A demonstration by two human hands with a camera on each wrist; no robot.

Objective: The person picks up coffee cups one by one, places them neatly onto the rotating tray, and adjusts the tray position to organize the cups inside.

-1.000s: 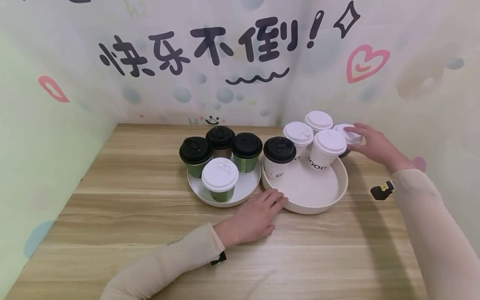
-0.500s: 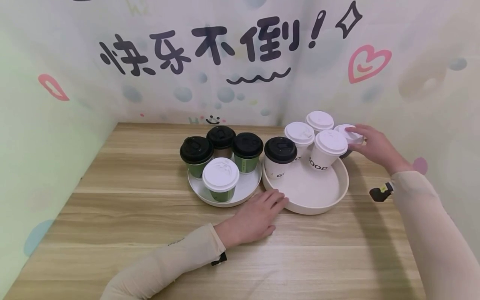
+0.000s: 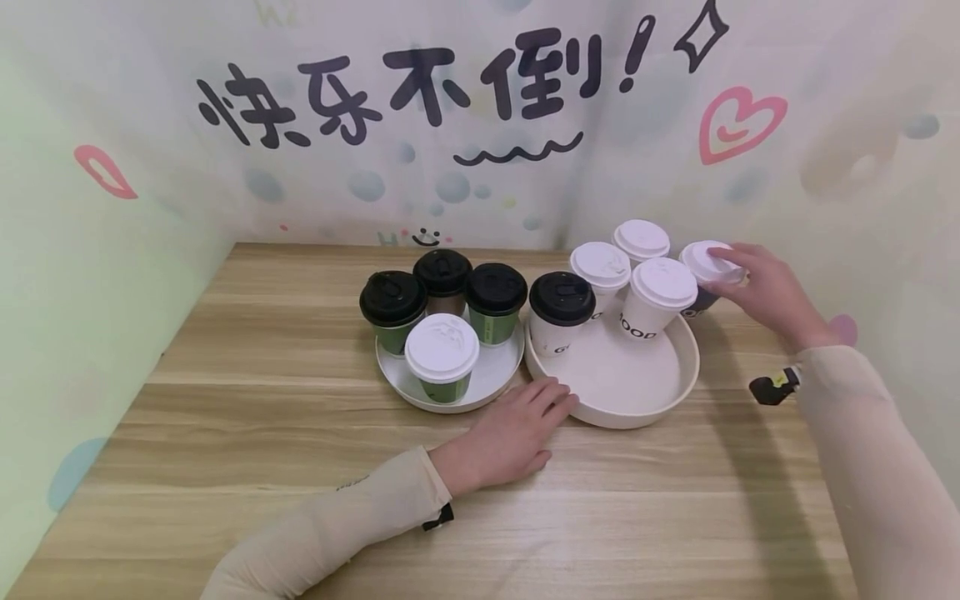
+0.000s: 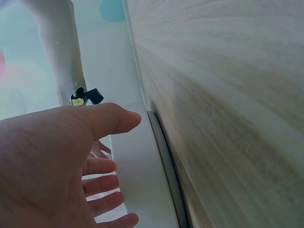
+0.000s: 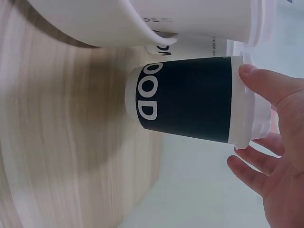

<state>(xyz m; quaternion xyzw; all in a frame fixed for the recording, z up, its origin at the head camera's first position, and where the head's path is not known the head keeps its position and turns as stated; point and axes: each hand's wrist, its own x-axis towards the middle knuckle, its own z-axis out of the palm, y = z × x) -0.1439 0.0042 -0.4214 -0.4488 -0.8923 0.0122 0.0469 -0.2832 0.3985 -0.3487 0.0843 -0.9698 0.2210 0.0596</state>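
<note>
My right hand (image 3: pixel 776 296) holds a dark-banded paper coffee cup (image 5: pixel 190 99) by its white lid (image 3: pixel 708 260), thumb on one side and fingers on the other. This cup is just right of the beige round tray (image 3: pixel 622 387), outside its rim; whether its base touches the table I cannot tell. On the tray's back part stand white-lidded paper cups (image 3: pixel 656 304) and a white cup with a black lid (image 3: pixel 558 312). My left hand (image 3: pixel 498 433) rests at the tray's front left, its fingers (image 4: pixel 102 183) extended against the tray wall (image 4: pixel 137 171).
A smaller white plate (image 3: pixel 491 387) touches the tray's left side. It carries black-lidded cups (image 3: pixel 495 304) and a green cup with a white lid (image 3: pixel 441 358). Behind the wooden table (image 3: pixel 262 375) hangs a printed backdrop (image 3: pixel 337 192), and side walls stand left and right.
My right hand has shifted slightly right with the dark-banded cup, so more of it shows beside the other white-lidded cups. The left hand stays at the tray.
</note>
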